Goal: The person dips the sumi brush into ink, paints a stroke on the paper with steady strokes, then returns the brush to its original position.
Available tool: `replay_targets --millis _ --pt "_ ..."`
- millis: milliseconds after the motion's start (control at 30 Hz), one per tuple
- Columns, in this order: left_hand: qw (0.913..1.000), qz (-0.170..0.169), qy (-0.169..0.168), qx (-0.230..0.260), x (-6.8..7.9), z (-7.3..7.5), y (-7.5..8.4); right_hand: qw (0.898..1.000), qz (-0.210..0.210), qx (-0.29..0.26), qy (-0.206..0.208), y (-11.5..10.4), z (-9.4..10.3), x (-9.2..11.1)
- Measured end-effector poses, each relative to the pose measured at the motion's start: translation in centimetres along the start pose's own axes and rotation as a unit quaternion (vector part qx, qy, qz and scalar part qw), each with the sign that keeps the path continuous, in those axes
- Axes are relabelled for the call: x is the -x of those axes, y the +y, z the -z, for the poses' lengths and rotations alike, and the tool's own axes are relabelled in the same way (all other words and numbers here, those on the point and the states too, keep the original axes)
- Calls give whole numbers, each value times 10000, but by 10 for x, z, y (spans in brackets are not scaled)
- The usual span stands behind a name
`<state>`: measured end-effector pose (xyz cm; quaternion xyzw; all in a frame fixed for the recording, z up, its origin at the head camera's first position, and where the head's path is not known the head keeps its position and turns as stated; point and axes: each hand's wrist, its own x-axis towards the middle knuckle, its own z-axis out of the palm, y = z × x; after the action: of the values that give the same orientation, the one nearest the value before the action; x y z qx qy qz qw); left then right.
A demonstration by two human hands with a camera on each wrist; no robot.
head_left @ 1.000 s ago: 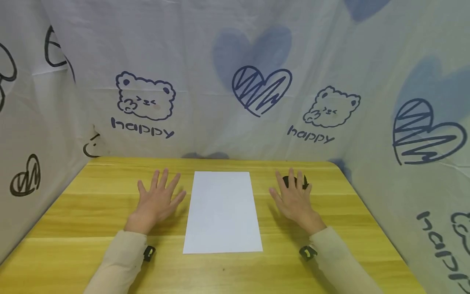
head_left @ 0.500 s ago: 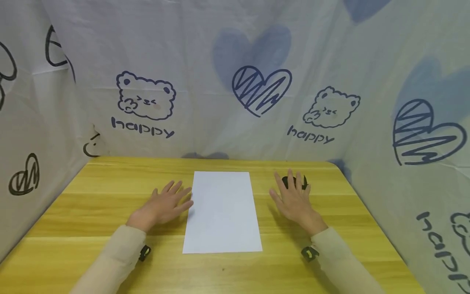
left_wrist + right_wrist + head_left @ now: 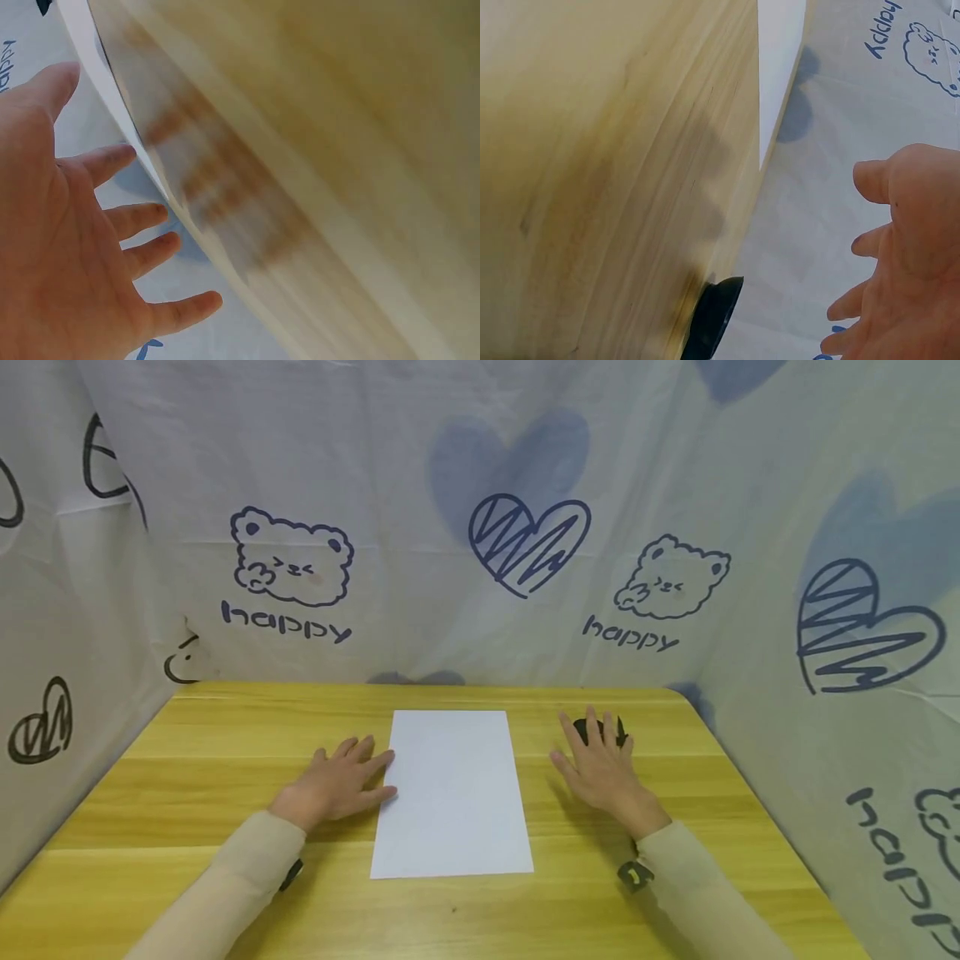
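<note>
A white sheet of paper (image 3: 453,793) lies lengthwise on the wooden table. My left hand (image 3: 333,785) is at its left edge, with the thumb and forefinger reaching slightly over that edge from above. In the left wrist view the left hand (image 3: 82,240) has spread fingers, holds nothing, and casts a shadow on the wood. To the paper's right, my right hand (image 3: 606,775) hovers with fingers apart. Behind its fingers is a small black object (image 3: 711,319), partly hidden in the head view; its kind is unclear. The right palm holds nothing.
White cloth (image 3: 405,610) with bear and heart drawings hangs behind the wooden table (image 3: 187,793) and along both its sides. A dark band or device (image 3: 636,876) sits at the right wrist, by the beige sleeve (image 3: 705,885).
My left hand has turned and moved right to the paper's left edge, its fingers now pointing more to the right. The right hand has stayed almost still. The head view has shifted slightly.
</note>
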<state>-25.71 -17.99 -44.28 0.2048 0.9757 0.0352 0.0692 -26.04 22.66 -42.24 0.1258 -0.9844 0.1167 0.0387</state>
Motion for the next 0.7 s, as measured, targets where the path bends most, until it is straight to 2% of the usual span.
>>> replay_targets --millis 233,433,533,700 --pt "9999 -87 -67 32 -2 0 -2 9998 41 99 -196 3 4 -4" --pt "9993 -191 -216 232 -2 1 -3 9991 171 -6 -395 5 13 -8" --pt "9990 -270 -283 219 -2 0 -2 9986 107 -66 -514 8 16 -10" --pt "9992 -346 -180 56 -3 -2 -2 9977 5 -196 -645 14 19 -12"
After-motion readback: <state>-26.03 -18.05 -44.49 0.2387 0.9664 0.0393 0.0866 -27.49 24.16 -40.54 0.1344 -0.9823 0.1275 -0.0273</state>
